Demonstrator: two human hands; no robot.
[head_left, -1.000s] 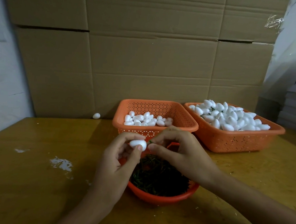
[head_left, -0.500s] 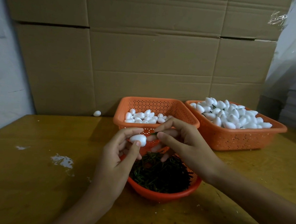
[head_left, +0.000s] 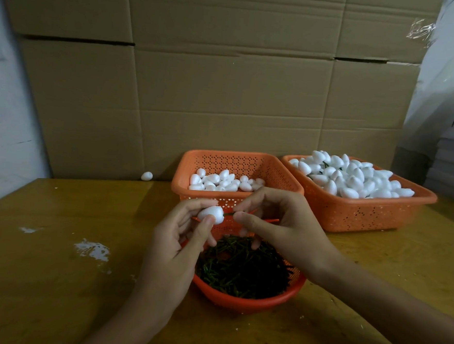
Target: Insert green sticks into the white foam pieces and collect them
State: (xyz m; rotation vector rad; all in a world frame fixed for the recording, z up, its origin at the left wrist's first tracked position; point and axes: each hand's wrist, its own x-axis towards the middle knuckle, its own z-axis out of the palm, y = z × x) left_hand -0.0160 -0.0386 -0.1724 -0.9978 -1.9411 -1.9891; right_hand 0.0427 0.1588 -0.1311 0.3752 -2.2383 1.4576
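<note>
Currently left hand (head_left: 178, 239) fingers pinch a smooth white egg-shaped foam piece (head_left: 210, 214) above the stick bowl (head_left: 249, 304); right hand (head_left: 283, 229) fingers pinch thin green stick (head_left: 228, 214) w/ tip at foam's right end.

Left hand (head_left: 177, 249) and right hand (head_left: 289, 230): both bare, nothing worn. Forearms bare as far as the frame edge. Fingers (head_left: 200, 231) slim; nails short and plain where they show. Right forearm in shadow near the corner, detail unclear there.
</note>
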